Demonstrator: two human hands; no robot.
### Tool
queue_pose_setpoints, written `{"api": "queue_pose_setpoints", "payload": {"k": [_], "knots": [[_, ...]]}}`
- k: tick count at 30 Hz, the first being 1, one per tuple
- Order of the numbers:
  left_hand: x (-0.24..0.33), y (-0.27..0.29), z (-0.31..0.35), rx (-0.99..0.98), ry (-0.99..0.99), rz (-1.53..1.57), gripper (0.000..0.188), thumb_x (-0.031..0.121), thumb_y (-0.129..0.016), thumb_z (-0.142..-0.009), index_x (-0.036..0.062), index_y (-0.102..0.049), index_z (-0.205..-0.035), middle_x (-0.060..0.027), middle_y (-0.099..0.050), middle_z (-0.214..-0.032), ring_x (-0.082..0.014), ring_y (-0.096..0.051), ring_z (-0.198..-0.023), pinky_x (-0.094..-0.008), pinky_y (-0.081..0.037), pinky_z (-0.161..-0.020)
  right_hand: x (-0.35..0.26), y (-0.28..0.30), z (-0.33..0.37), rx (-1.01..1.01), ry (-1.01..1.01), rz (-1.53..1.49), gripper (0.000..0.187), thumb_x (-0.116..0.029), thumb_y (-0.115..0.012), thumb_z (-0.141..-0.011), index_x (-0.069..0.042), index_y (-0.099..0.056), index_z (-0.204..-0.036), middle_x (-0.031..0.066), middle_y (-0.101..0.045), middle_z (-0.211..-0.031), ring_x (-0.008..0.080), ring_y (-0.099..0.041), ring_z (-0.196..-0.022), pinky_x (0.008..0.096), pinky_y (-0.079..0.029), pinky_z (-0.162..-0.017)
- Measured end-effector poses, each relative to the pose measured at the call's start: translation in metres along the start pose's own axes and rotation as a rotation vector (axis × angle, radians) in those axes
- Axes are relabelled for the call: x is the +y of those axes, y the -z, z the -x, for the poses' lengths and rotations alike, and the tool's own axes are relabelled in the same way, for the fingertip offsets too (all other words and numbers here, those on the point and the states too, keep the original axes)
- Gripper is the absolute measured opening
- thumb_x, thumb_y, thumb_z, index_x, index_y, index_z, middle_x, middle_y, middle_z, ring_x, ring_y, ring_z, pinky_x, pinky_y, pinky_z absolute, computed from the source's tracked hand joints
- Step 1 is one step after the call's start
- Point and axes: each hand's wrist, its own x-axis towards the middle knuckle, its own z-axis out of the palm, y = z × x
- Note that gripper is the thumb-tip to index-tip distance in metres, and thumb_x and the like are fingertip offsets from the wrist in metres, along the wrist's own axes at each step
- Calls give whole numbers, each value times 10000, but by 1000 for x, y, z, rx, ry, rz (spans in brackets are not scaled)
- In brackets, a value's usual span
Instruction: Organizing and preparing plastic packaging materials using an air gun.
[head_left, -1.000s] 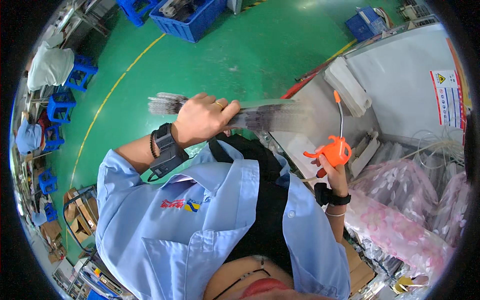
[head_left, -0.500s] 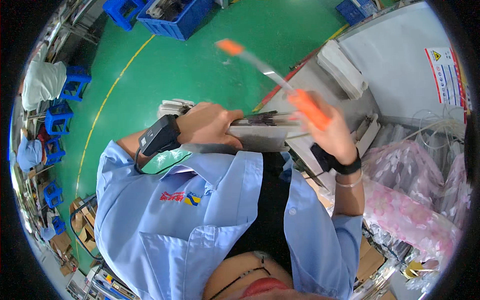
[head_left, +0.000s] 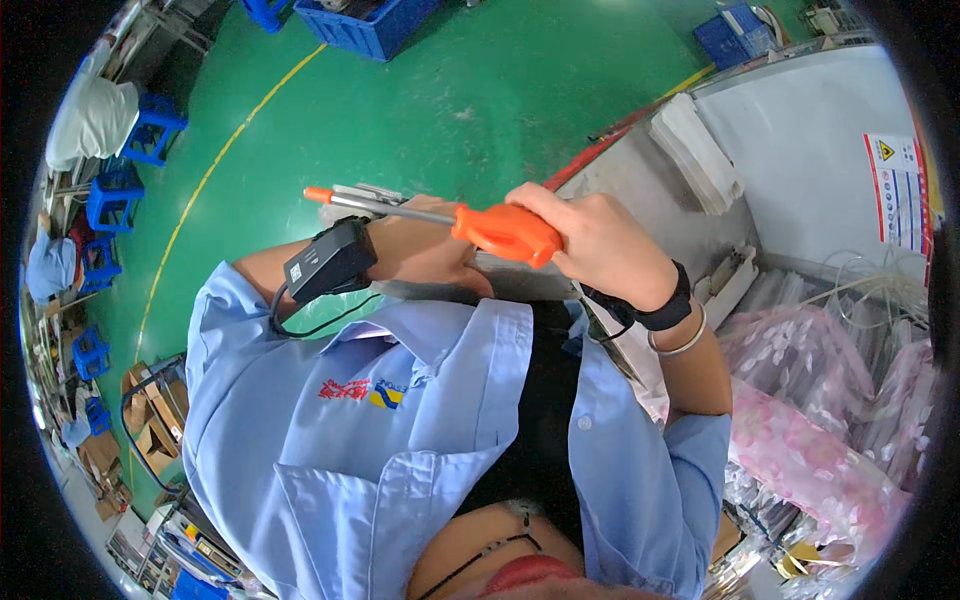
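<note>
My right hand (head_left: 612,248) is closed around the handle of an orange-handled tool (head_left: 505,235) with a thin metal shaft and a small orange tip. The tool points left and lies across the view, over my left hand (head_left: 425,248). Under the tool, my left hand wraps round a bundle of pale, flat, thin pieces (head_left: 530,283). The bundle's far end shows past the left wrist, beside the orange tip. Most of the bundle is hidden by the hands and the tool, so I cannot tell whether the shaft touches it.
On the right, a metal-topped bench (head_left: 625,165) carries a white stack of flat pieces (head_left: 697,150). Pink flowered plastic wrap (head_left: 815,460) lies in front of it. Blue bins (head_left: 365,28) and blue stools (head_left: 115,200) stand on the green floor, and other people sit at the left.
My right hand has come left and turned the tool from pointing up and away to pointing left across the bundle. My left hand keeps its hold and has barely moved.
</note>
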Motion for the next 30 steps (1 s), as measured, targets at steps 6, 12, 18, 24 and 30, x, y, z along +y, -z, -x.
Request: {"api": "queue_pose_setpoints", "payload": {"k": [6,12,18,24,30], "knots": [[-17,-25,5,18,1,353,539,471,-708,-740,62,-576,-1065,-179,-648,-753,-374,-625,-733,-432,-486,-631,-1,-9,-9,3,45,28,326,-148,-644,-803,-107,-501,-1093,183,-629,-723,375,-637,-682,448,-503,-577],[-17,3,3,-279,137,157,824,545,-651,-803,-47,-380,-1307,-250,-616,-1084,-375,-617,-996,-411,-501,-819,49,0,-7,336,-305,-202,381,-177,-649,-833,-54,-505,-1163,189,-665,-890,348,-663,-820,416,-517,-663],[-66,-54,-4,45,24,384,906,646,-514,-841,-35,-303,-1402,-269,-603,-1129,-360,-601,-1058,-412,-463,-908,73,-12,2,197,-590,-325,391,-241,-657,-862,-28,-523,-1162,133,-676,-946,283,-660,-892,365,-497,-739],[-133,-131,0,-2,415,1322,749,623,-286,-944,25,-431,-1371,-120,-534,-1301,-200,-550,-1146,-318,-439,-963,68,-7,70,340,-413,-835,354,-259,-635,-885,-22,-534,-1127,54,-611,-940,148,-588,-877,309,-464,-777],[-175,-164,-7,164,160,1881,772,648,-244,-931,48,-416,-1386,-99,-522,-1321,-182,-528,-1172,-316,-411,-1006,31,-8,92,-313,-652,-289,189,-216,-630,-878,-34,-606,-921,26,-608,-754,78,-550,-666,241,-429,-599]]}}
